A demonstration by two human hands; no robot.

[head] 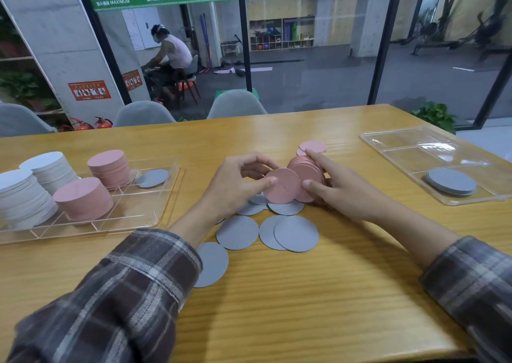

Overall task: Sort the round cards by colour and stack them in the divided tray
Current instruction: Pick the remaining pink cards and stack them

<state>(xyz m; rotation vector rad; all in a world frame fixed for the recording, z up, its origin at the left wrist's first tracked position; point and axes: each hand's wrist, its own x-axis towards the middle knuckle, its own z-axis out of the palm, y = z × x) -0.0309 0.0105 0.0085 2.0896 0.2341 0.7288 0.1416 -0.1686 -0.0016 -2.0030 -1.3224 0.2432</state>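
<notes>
A fanned bunch of pink cards [302, 177] is gripped on edge between the left hand [238, 185] and right hand [340, 193], forearms converging over scattered grey cards [277, 229].

My pink cards [293, 181], grey cards [296, 233] lower centre, white stacks [33, 180] left, brown plaid sleeves [116, 293], yellow wood table [304, 307].

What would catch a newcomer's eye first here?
The left hand and right hand hold a bunch of pink cards on edge, above loose grey cards mid-table. A clear tray at left carries tall white stacks and pink stacks; a second tray at right holds a low grey stack.
</notes>
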